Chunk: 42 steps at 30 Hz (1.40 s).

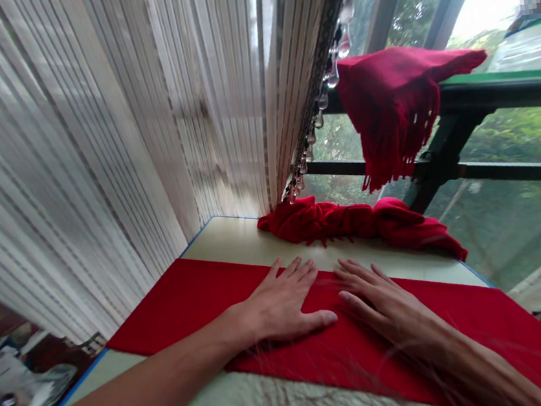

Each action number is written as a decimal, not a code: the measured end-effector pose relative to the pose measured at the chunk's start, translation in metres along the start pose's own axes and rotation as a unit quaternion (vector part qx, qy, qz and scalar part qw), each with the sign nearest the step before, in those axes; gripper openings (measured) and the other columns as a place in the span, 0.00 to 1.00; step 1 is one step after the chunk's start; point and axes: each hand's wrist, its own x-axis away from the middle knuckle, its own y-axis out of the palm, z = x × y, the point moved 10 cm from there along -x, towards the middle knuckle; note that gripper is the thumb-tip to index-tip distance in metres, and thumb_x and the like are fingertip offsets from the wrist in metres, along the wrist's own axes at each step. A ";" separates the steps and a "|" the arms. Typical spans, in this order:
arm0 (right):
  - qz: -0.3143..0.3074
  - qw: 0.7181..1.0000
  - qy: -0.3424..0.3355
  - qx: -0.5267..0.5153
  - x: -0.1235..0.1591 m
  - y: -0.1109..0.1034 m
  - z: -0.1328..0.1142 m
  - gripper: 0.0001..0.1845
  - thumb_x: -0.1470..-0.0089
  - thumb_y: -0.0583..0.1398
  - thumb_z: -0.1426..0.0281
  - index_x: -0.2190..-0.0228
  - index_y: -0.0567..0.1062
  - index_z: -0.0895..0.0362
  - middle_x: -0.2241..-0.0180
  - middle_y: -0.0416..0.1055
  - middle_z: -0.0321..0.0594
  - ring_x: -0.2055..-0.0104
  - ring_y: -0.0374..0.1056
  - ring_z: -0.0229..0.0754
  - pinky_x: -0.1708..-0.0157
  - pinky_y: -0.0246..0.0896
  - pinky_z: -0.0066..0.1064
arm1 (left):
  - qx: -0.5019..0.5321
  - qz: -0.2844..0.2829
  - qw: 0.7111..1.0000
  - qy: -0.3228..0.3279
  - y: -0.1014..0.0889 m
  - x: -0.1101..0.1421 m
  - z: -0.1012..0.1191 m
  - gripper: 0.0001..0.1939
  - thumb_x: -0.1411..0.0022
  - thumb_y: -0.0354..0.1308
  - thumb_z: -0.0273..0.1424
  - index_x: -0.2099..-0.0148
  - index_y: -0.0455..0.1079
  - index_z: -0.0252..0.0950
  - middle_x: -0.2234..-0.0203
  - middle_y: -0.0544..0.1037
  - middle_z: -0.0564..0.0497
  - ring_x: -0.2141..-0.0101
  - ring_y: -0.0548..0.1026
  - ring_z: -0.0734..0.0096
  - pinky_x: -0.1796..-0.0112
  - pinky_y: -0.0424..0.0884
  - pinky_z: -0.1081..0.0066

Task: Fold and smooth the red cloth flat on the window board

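A red cloth (175, 305), probably a scarf, lies spread flat in a long strip across the pale table (226, 240). My left hand (282, 303) rests palm down on it, fingers stretched toward the far edge and thumb out to the right. Close beside it, my right hand (373, 295) also lies on the cloth with its fingers extended, angled up and to the left. Neither hand grips anything. Both ends of the cloth reach the table's sides, and the right end runs to the frame's lower right.
A crumpled red fringed cloth (331, 219) lies along the table's far edge. Another fringed red scarf (395, 97) hangs over the dark window railing (522, 93). A striped curtain (143, 113) with beaded trim borders the table. Plastic-wrapped clutter (22, 387) sits at lower left.
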 end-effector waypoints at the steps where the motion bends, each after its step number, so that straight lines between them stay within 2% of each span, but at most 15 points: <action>1: 0.004 1.000 -0.004 0.000 0.000 -0.002 -0.002 0.33 0.33 0.45 0.48 0.36 0.61 0.53 0.32 0.53 0.44 0.28 0.42 0.48 0.30 0.35 0.56 | 0.001 0.000 1.000 0.001 0.000 0.000 0.000 0.50 0.34 0.41 0.63 0.26 0.41 0.29 0.29 0.44 0.41 0.30 0.41 0.56 0.33 0.34 0.48; 6: 0.025 0.999 -0.030 -0.021 0.001 -0.008 -0.012 0.33 0.32 0.46 0.51 0.32 0.49 0.50 0.30 0.48 0.41 0.28 0.40 0.47 0.30 0.34 0.56 | 0.007 0.003 1.000 0.005 0.000 0.001 0.001 0.51 0.34 0.40 0.63 0.26 0.40 0.29 0.29 0.43 0.41 0.30 0.40 0.56 0.33 0.34 0.48; 10: -0.025 0.999 -0.023 -0.018 0.003 0.006 -0.011 0.34 0.34 0.49 0.50 0.32 0.51 0.48 0.30 0.45 0.38 0.28 0.40 0.51 0.29 0.32 0.56 | 0.007 -0.004 1.000 0.002 0.001 0.001 0.001 0.50 0.35 0.40 0.63 0.26 0.41 0.30 0.29 0.43 0.42 0.30 0.40 0.55 0.33 0.34 0.48; 13: -0.040 0.999 -0.016 -0.009 0.003 0.010 -0.010 0.35 0.34 0.48 0.50 0.32 0.50 0.50 0.30 0.44 0.38 0.28 0.39 0.50 0.29 0.31 0.54 | 0.006 -0.002 1.000 0.003 0.000 0.000 0.001 0.50 0.34 0.40 0.63 0.26 0.41 0.30 0.29 0.43 0.42 0.30 0.40 0.55 0.33 0.34 0.48; 18: -0.034 0.999 -0.015 -0.008 0.002 0.008 -0.010 0.35 0.33 0.47 0.49 0.33 0.52 0.52 0.30 0.45 0.42 0.28 0.39 0.50 0.30 0.34 0.57 | 0.001 0.003 1.000 0.004 -0.001 0.000 0.002 0.50 0.35 0.40 0.63 0.26 0.41 0.30 0.29 0.44 0.41 0.30 0.41 0.55 0.33 0.35 0.48; 29: -0.022 1.000 0.009 0.012 0.000 0.011 0.002 0.38 0.33 0.45 0.48 0.34 0.56 0.59 0.31 0.49 0.48 0.28 0.40 0.49 0.30 0.36 0.54 | -0.001 -0.004 1.000 -0.006 -0.001 0.001 0.002 0.50 0.34 0.41 0.63 0.26 0.41 0.28 0.29 0.43 0.40 0.30 0.41 0.55 0.33 0.34 0.49; 36: -0.019 1.000 0.009 0.006 0.001 0.006 -0.001 0.37 0.33 0.46 0.49 0.33 0.53 0.58 0.30 0.47 0.46 0.28 0.38 0.47 0.30 0.35 0.55 | -0.007 0.009 1.000 0.005 -0.001 0.000 0.001 0.49 0.34 0.41 0.62 0.26 0.43 0.30 0.29 0.45 0.40 0.30 0.41 0.54 0.33 0.35 0.48; 42: -0.019 0.999 -0.031 -0.023 0.002 0.000 -0.018 0.35 0.33 0.48 0.50 0.32 0.50 0.51 0.30 0.44 0.39 0.28 0.38 0.50 0.30 0.35 0.55 | -0.008 0.012 1.000 0.008 -0.001 0.001 0.002 0.49 0.34 0.41 0.62 0.26 0.43 0.31 0.29 0.45 0.39 0.30 0.42 0.52 0.34 0.36 0.48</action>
